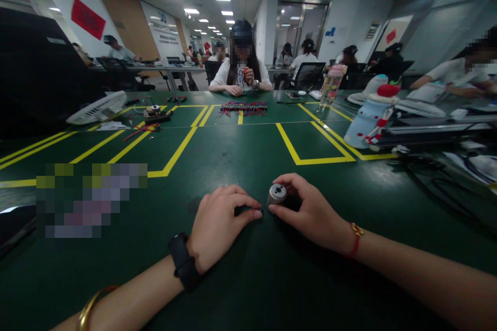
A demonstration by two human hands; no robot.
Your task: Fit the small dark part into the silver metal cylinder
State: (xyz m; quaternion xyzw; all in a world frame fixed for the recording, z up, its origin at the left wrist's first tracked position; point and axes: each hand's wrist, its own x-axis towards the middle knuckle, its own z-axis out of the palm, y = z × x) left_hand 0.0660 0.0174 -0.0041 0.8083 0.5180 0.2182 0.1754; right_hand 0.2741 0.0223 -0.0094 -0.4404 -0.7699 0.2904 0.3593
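A small silver metal cylinder (277, 194) stands upright on the dark green table (233, 158), with holes in its top face. My right hand (310, 212) grips it from the right between thumb and fingers. Just left of the cylinder, my left hand (223, 217) pinches something small and dark (261, 211) between thumb and index finger, close to the tabletop. Its shape is mostly hidden by the fingertips. The two hands do not touch.
Across the table a person sits behind a row of red and blue wired parts (243, 108). A blue bottle (363, 121) and black cables (423, 165) lie to the right. A white fan (97, 107) and wired parts (153, 112) are at the left.
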